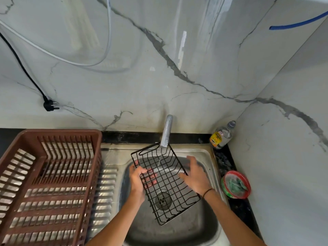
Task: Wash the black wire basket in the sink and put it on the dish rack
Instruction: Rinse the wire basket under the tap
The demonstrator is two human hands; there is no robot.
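the black wire basket (164,183) is held tilted over the steel sink (209,157), its far end under the grey tap (166,132), from which a thin stream of water falls through the grid. it is gripped along its left edge by the left hand (137,178), whose fingers are curled through the wires. the right hand (195,176) is spread and relaxed at the basket's right rim, nothing grasped; whether it touches the wire cannot be told. the basket is judged light and stiff, a thin coated rod grid with upturned sides, likely slick when wet; the thicker rim wire is judged the safest place to be taken hold of. the brown plastic dish rack (23,139), slotted and rigid, is set just left of the sink on the ribbed drainer. the basket is not yet placed there.
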